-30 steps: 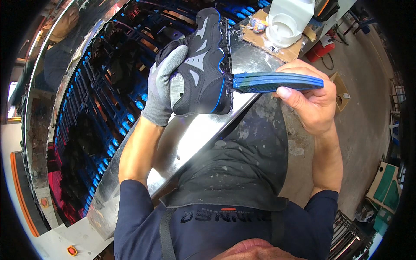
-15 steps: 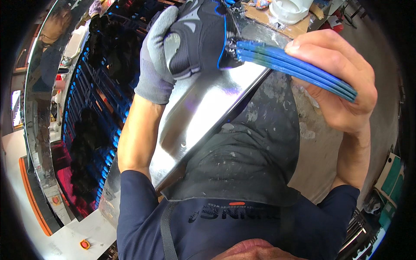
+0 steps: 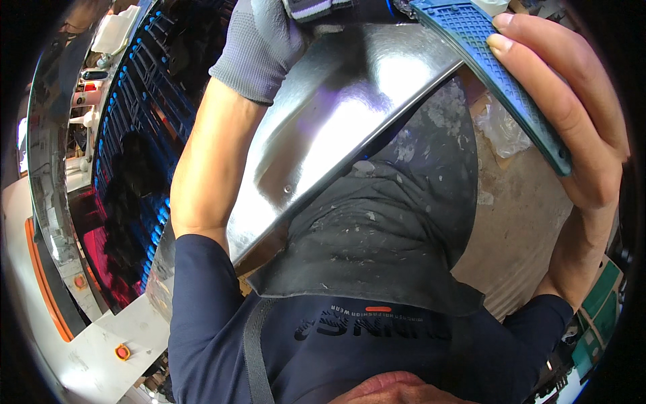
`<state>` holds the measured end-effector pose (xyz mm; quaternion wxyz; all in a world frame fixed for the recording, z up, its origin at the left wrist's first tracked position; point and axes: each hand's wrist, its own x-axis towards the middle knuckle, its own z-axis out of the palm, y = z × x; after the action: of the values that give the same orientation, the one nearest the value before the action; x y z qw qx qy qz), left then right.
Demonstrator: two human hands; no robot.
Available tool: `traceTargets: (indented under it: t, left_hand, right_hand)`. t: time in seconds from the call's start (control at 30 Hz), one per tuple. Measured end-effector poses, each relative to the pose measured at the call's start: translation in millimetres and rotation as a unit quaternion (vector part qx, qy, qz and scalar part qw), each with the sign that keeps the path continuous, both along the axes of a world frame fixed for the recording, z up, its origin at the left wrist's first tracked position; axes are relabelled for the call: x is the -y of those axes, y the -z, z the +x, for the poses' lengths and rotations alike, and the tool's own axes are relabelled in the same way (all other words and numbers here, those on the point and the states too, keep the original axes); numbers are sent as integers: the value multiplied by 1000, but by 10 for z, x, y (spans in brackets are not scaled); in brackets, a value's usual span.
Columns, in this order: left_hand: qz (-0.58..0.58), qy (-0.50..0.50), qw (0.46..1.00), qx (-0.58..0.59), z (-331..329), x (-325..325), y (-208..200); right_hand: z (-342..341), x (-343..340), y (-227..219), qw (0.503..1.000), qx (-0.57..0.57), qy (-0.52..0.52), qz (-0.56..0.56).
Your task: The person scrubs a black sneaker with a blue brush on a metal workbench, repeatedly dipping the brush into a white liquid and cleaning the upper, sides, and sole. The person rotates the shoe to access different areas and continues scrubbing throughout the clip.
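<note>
My left hand [image 3: 262,50], in a grey knit glove, is closed on a black shoe upper [image 3: 373,12] at the top edge of the view. Most of that shoe upper is cut off; a grey striped part and a bit of blue trim show. My bare right hand [image 3: 582,101] grips a blue brush [image 3: 468,30] with a cross-hatched flat face, the fingertips pressing on that face. The brush slants down to the right. Its dark bristle end is by the shoe upper, partly out of view, so I cannot tell whether they touch.
Below my hands lies a shiny steel surface [image 3: 336,128] with a straight edge. A dark, stained apron [image 3: 377,222] covers my front. To the left runs a rack with blue-tipped rods [image 3: 138,101]; a red button [image 3: 122,352] sits on a white panel. A plastic bag [image 3: 505,124] lies at right.
The shoe upper and my left hand have shifted up, mostly out of view. My right hand has moved up and right, and the brush has turned to a steeper slant, showing its flat face.
</note>
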<state>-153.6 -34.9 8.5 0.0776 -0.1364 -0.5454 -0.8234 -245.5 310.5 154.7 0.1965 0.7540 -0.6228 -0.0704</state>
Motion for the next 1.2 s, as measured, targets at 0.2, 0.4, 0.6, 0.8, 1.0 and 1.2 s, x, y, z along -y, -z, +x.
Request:
traceTargets:
  t: [0.2, 0.4, 0.6, 0.8, 1.0, 1.2]
  left_hand:
    - [57, -26, 997, 52, 106, -170, -230]
    - [-62, -77, 995, -9, 169, -167, -294]
    - [-630, -302, 649, -302, 221, -78, -332]
    - [-142, -206, 967, -39, 443, -189, 213]
    - [484, -3, 854, 191, 604, -623, 613]
    - [502, -27, 830, 242, 773, -565, 986]
  right_hand:
    - [112, 47, 108, 998, -57, 13, -39]
    - [-61, -17, 374, 993, -72, -29, -89]
    - [-83, 74, 563, 984, 64, -27, -161]
    - [-129, 122, 1221, 584, 707, 81, -391]
    - [102, 705, 1782, 385, 832, 60, -394]
    - [128, 854, 1817, 814, 295, 54, -497]
